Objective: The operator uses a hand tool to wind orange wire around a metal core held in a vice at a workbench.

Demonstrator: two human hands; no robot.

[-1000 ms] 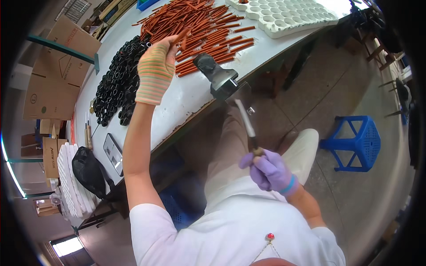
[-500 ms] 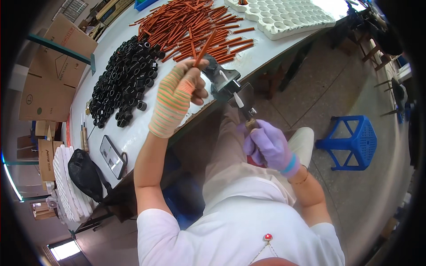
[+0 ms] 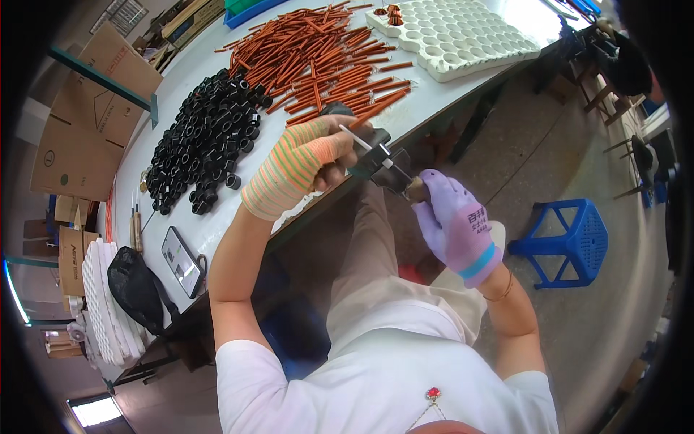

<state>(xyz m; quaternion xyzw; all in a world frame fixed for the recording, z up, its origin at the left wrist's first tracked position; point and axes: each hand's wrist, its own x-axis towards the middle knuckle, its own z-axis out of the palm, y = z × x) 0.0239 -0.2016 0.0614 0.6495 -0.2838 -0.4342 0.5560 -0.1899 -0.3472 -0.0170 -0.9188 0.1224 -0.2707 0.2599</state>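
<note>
My left hand (image 3: 296, 163), in a fingerless green-and-orange striped glove, is closed at the table edge. From its fingers a slim copper-coloured stick (image 3: 381, 107) points up to the right. Just beside those fingers is a dark clamp-like fixture (image 3: 374, 159) with a white rod (image 3: 354, 136) through it. My right hand (image 3: 455, 220), in a purple glove with a blue cuff, grips the wooden handle of a tool (image 3: 417, 189). The tool's thin shaft reaches toward the fixture; whether it touches is unclear. My left fingertips are partly hidden.
Many copper-coloured sticks (image 3: 289, 54) and a heap of black rings (image 3: 199, 137) cover the table. A white tray with round pockets (image 3: 463, 36) stands at the far right. A phone (image 3: 182, 262) and black bag (image 3: 136, 286) lie left. A blue stool (image 3: 571, 242) stands right.
My left hand has moved right to the fixture, and its stick has tipped from upright toward the right. My right hand has risen with the tool, closer to the fixture.
</note>
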